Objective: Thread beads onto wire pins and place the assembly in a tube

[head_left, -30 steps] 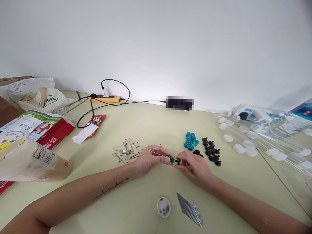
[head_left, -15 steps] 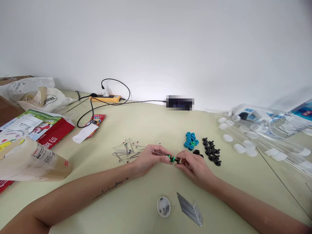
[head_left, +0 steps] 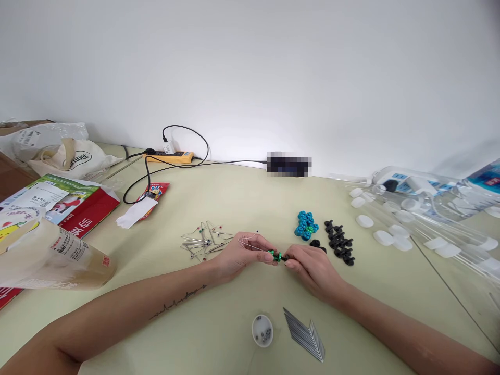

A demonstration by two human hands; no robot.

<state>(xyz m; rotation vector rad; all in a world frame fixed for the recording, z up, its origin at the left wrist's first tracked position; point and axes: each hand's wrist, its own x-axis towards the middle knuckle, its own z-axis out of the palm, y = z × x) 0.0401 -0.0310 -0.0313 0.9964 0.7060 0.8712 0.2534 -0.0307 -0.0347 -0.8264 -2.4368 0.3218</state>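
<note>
Between the fingertips of my left hand is a small green ribbed piece, with a thin pale wire running back over the fingers. My right hand pinches a small black piece at the right end of the green one; its far part is hidden by the fingers. Just beyond my right hand lie small blue ribbed pieces, one with green on it, and black winged knobs. Thin metal pins with coloured heads are scattered beyond my left wrist.
Nearest me are a small white cup of tiny metal parts and a row of L-shaped metal keys. Clear tubes with white caps lie right. A drink cup, a red snack packet and a power strip are left.
The fingers of my right hand have shifted slightly around the black piece, and less of it shows. My left hand stays nearly still with the green piece.
</note>
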